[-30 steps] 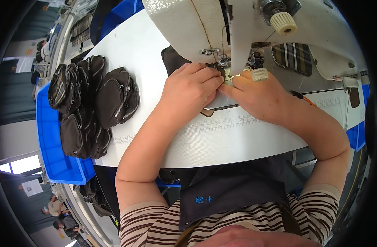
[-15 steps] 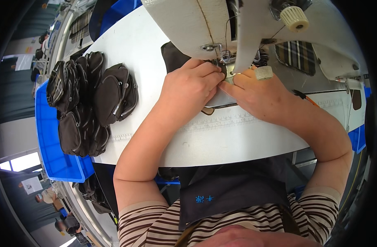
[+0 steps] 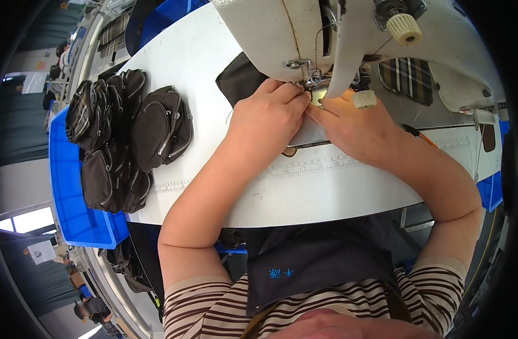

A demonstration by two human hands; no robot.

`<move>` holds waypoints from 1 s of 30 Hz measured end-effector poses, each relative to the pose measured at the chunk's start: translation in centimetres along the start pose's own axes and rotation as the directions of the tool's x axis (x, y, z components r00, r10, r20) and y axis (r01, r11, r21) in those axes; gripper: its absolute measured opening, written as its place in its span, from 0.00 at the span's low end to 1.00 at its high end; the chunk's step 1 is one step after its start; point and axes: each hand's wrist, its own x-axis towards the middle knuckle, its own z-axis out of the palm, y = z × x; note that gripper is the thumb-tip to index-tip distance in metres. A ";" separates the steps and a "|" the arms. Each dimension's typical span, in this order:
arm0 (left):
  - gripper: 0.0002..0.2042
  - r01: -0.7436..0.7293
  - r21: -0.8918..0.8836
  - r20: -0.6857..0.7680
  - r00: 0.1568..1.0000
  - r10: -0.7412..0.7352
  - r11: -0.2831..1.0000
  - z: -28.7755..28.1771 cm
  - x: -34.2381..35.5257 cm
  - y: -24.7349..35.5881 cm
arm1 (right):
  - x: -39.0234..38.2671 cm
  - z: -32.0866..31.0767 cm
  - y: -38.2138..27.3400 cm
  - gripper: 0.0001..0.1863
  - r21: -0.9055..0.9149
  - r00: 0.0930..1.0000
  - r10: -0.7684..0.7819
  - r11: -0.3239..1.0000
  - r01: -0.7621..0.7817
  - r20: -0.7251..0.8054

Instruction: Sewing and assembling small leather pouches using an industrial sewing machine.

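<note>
A smooth, dark brown cloth piece [image 3: 239, 78] lies flat toward the counter's [image 3: 304, 198] far edge, its corner poking out beneath the left hand [image 3: 273, 116]. That hand's fingers are bunched together on it, by the metal presser parts of the white sewing machine [image 3: 256, 31]. The right hand [image 3: 358, 124] nearly meets them; its fingers are partly hidden, so I cannot tell whether either hand pinches or presses. Right of the machine's needle lies plaid fabric [image 3: 406, 82]. Rounded, metal-zipped brown pouches [image 3: 160, 130] crowd the left edge, beside a glossy blue plastic bin [image 3: 60, 175].
</note>
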 end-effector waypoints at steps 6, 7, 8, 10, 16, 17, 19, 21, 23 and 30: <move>0.12 -0.046 -0.027 -0.020 0.999 0.046 0.999 0.0 -0.2 -0.7 | -0.1 0.1 -0.5 0.19 -0.032 0.998 0.054 0.998 -0.053 0.036; 0.12 -0.043 -0.029 -0.022 0.999 0.043 0.999 -0.2 -0.2 -0.7 | -0.1 0.1 -0.4 0.19 -0.009 0.999 0.049 0.999 -0.048 0.019; 0.12 -0.052 -0.021 -0.008 0.999 0.052 0.998 -0.5 -0.1 -0.8 | 0.0 0.0 -0.4 0.19 0.015 0.999 0.044 0.999 -0.044 0.001; 0.12 -0.058 -0.015 0.005 0.998 0.058 0.998 -0.6 -0.1 -0.9 | 0.1 0.1 -0.4 0.20 0.025 0.999 0.040 0.999 -0.040 -0.013; 0.14 -0.045 -0.031 0.013 0.999 0.045 0.999 -0.5 -0.3 -1.1 | 0.3 -0.2 -0.6 0.19 0.049 0.998 0.056 0.997 -0.056 0.009; 0.14 -0.035 -0.043 0.019 0.999 0.035 0.998 -0.3 -0.3 -0.8 | 0.2 -0.2 -0.6 0.19 0.063 0.998 0.062 0.996 -0.064 0.031; 0.14 -0.027 -0.055 0.024 0.999 0.028 0.998 -0.1 -0.4 -0.3 | 0.1 -0.4 -0.4 0.18 0.064 0.998 0.045 0.997 -0.048 0.047; 0.15 0.011 -0.037 0.038 0.999 -0.010 0.999 0.1 -0.5 0.3 | -0.1 -0.4 -0.3 0.17 0.068 0.998 0.027 0.997 -0.031 0.061; 0.15 0.016 -0.049 0.043 0.999 -0.014 0.999 -0.2 -0.3 0.4 | -0.3 0.0 -0.3 0.16 0.052 0.998 0.023 0.998 -0.026 0.055; 0.14 0.047 -0.036 0.058 0.997 -0.045 0.998 0.0 -0.1 0.7 | -0.2 -0.3 -0.6 0.17 -0.003 0.999 0.020 1.000 -0.020 0.035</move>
